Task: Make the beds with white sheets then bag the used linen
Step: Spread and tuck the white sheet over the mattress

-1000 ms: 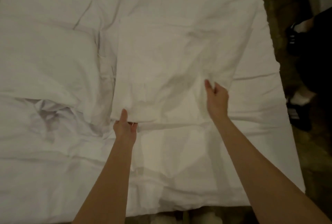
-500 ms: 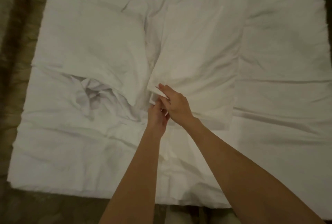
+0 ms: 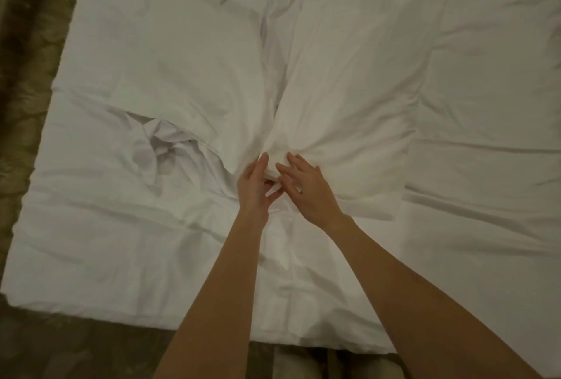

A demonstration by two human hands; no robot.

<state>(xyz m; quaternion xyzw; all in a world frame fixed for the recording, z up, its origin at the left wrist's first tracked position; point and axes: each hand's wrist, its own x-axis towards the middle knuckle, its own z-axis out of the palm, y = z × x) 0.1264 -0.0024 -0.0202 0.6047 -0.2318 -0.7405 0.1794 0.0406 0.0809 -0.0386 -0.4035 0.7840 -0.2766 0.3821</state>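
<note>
A white sheet [image 3: 473, 226] covers the bed. On it lies a folded white sheet [image 3: 349, 84], its near edge gathered into a bunch at the middle of the bed. My left hand [image 3: 253, 188] grips that bunch from the left, thumb up and fingers curled beneath. My right hand [image 3: 308, 188] lies on the bunch from the right with its fingers straight. A second folded white piece [image 3: 182, 74] lies to the left, touching the first along a crease.
Crumpled white fabric [image 3: 161, 147] pokes out under the left piece's near edge. Patterned brown carpet [image 3: 27, 81] runs along the bed's left side and the near edge. My legs [image 3: 306, 363] stand against the bed's near edge.
My right hand left the folded sheet's right corner and came left to meet my left hand, bunching the sheet's near edge. A bystander's shoes are out of view.
</note>
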